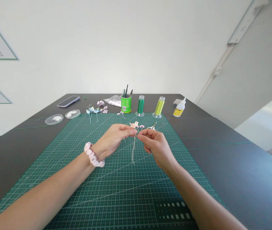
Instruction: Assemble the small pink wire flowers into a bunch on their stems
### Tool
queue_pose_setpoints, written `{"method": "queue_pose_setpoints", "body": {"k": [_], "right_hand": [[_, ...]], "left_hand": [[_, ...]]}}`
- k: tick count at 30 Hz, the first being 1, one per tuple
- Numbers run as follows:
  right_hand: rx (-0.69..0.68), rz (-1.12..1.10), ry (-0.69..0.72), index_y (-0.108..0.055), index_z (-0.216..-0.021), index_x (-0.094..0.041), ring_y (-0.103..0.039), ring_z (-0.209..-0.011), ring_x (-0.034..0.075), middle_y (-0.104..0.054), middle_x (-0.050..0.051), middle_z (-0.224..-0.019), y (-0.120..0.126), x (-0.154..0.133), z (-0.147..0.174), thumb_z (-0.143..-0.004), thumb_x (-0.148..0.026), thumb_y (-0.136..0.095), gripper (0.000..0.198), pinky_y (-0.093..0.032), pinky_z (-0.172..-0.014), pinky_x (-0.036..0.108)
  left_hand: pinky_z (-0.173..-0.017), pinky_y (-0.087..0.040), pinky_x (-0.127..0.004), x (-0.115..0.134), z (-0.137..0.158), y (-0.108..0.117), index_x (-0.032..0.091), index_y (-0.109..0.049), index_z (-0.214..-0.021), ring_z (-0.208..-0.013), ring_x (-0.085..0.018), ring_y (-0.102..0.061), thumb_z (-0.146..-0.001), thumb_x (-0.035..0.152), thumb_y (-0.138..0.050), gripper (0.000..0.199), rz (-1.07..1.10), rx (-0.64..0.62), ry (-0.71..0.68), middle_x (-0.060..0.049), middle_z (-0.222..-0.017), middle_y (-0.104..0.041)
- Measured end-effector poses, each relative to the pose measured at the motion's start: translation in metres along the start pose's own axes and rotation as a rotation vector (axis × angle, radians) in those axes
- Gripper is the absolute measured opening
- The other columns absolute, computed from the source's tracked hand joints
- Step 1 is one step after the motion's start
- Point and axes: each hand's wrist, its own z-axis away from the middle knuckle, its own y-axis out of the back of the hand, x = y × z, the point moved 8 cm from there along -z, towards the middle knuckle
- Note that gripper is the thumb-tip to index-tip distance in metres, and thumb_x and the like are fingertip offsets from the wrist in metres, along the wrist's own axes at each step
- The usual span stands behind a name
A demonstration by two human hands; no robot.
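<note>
My left hand (116, 137), with a pale pink scrunchie (93, 155) on its wrist, pinches the stem of a small pale pink and cream flower (134, 124) between thumb and fingers. The stem's pale strands (133, 150) hang below the fingertips over the green cutting mat (116, 188). Close beside, my right hand (156, 145) is closed in a pinch at the same stem; what lies between its fingertips is too small to make out. A pink petal piece (142, 126) shows just above the right fingers. Behind that hand lie small white-handled scissors (152, 127).
Along the back stand a green pen can (126, 103), a green thread spool (141, 106), a yellow-green spool (159, 107) and a glue bottle (180, 108). To the left are blue petals (92, 110), purple flowers (103, 108), shallow dishes (54, 119) and a phone (68, 101).
</note>
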Motion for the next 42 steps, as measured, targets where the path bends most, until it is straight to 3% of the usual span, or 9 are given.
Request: {"method": "queue_pose_setpoints", "body": {"k": [42], "right_hand": [[-0.001,0.018,-0.002,-0.060,-0.062,-0.019,-0.027,-0.040,0.006,-0.041,-0.007,-0.049,-0.0004,-0.0020,0.0007,-0.068,-0.037,-0.071,0.022,-0.021,-0.036,0.022]], "left_hand": [[-0.075,-0.035,-0.033,0.0043,0.0015,-0.0034,0.019,-0.073,-0.062,-0.066,-0.013,-0.045,-0.068,0.031,-0.076,0.013,-0.043,-0.011,-0.030,0.001,-0.061,-0.061]]}}
